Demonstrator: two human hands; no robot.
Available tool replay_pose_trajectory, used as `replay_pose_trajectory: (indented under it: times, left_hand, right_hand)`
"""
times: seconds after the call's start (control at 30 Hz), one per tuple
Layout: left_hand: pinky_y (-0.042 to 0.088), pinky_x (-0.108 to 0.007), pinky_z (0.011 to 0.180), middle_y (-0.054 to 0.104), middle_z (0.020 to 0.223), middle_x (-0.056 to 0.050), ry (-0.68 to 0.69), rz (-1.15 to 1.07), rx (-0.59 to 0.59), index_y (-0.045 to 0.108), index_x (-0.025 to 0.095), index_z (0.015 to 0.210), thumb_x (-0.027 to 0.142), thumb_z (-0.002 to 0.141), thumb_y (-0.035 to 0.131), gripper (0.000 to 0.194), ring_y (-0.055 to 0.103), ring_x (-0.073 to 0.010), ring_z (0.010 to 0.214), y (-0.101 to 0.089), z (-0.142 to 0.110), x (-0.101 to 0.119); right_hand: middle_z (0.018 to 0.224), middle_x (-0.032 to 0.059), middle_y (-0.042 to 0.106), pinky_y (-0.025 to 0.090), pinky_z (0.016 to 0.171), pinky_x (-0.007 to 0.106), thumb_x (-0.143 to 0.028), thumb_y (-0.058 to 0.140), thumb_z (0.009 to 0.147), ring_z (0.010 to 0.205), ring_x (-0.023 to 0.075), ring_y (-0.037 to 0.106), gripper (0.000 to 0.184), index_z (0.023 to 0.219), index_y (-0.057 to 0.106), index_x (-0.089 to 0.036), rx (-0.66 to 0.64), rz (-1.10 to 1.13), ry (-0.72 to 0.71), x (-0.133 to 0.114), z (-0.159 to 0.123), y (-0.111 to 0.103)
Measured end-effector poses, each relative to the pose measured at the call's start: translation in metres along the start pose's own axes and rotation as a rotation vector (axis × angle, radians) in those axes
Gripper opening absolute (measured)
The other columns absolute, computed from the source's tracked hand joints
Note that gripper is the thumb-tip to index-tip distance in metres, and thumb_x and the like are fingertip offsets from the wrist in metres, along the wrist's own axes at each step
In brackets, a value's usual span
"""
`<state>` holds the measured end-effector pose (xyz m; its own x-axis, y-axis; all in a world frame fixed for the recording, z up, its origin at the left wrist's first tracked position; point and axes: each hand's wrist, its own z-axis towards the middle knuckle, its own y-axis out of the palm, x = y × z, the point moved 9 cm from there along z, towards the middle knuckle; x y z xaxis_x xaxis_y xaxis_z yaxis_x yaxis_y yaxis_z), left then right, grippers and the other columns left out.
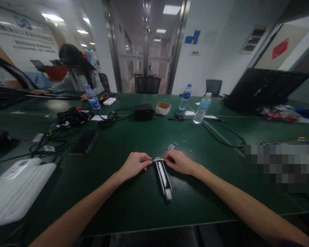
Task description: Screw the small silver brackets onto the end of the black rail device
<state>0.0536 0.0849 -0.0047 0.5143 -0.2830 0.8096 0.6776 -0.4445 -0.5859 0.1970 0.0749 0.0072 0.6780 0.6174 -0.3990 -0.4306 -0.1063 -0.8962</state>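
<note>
On the green table in front of me lies a long, narrow device [163,174] in white and black, with a pale block [168,195] at its near end. My left hand [135,164] is closed in a pinch on a thin metal rod [153,160], possibly a screw, at the left of the device's far end. Opposite it, my right hand [179,162] pinches at the right side of that same end; its fingertips hide what they grip. Just beyond the right hand sit a small metal plate [171,147] with holes and several tiny nuts or washers [190,151].
Farther back stand a black box [143,112], an open carton [163,108] and water bottles [202,108]. Tangled black cables [73,117] and white panels [20,187] lie to the left. A cable [221,137] curves at right. Another person [77,73] sits across the table.
</note>
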Motion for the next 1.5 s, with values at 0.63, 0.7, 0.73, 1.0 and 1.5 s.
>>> replay_pose_trajectory:
  times: [0.63, 0.7, 0.73, 1.0, 1.5]
  left_hand:
    - [0.052, -0.028, 0.077, 0.071, 0.103, -0.003, 0.136, 0.132, 0.031, 0.065, 0.017, 0.109, 0.022, 0.089, 0.058, 0.022, 0.067, -0.0171, 0.087, 0.004, -0.004, 0.015]
    - [0.053, -0.029, 0.078, 0.071, 0.105, -0.003, 0.149, 0.12, 0.03, 0.062, 0.018, 0.114, 0.023, 0.091, 0.057, 0.025, 0.067, -0.0171, 0.09, 0.006, -0.004, 0.014]
    - [0.053, -0.029, 0.079, 0.071, 0.106, -0.003, 0.153, 0.122, 0.034, 0.06, 0.018, 0.116, 0.024, 0.091, 0.056, 0.026, 0.067, -0.0171, 0.091, 0.006, -0.004, 0.013]
    - [0.05, -0.034, 0.085, 0.068, 0.107, -0.003, 0.145, 0.348, 0.108, 0.058, 0.02, 0.117, 0.028, 0.092, 0.055, 0.027, 0.064, -0.0194, 0.093, 0.001, 0.0, 0.006]
    - [0.047, -0.034, 0.081, 0.063, 0.1, -0.004, 0.251, 0.49, 0.215, 0.06, 0.017, 0.105, 0.028, 0.096, 0.046, 0.02, 0.058, -0.0196, 0.091, -0.007, -0.005, 0.019]
  right_hand:
    - [0.08, 0.0029, 0.06, 0.042, 0.063, 0.024, -0.016, 0.053, 0.087, 0.07, 0.0127, 0.054, 0.007, 0.087, 0.06, -0.016, -0.003, 0.023, 0.001, 0.0, 0.0, 0.001]
    - [0.08, 0.0029, 0.06, 0.043, 0.064, 0.023, -0.016, 0.053, 0.087, 0.07, 0.0127, 0.055, 0.007, 0.087, 0.06, -0.016, 0.002, 0.022, -0.004, -0.001, 0.0, 0.0]
    - [0.079, 0.003, 0.06, 0.043, 0.064, 0.023, -0.016, 0.053, 0.087, 0.07, 0.0127, 0.055, 0.007, 0.086, 0.06, -0.016, 0.003, 0.02, -0.006, -0.001, 0.0, 0.0]
    - [0.081, 0.0042, 0.062, 0.044, 0.066, 0.026, -0.022, 0.054, 0.089, 0.073, 0.0145, 0.057, 0.012, 0.092, 0.063, -0.016, 0.011, -0.039, -0.037, -0.007, 0.001, -0.009]
    - [0.095, 0.0099, 0.062, 0.043, 0.073, 0.031, -0.021, 0.048, 0.09, 0.087, 0.0213, 0.056, 0.019, 0.099, 0.065, -0.018, 0.126, -0.354, 0.331, 0.053, -0.005, -0.026]
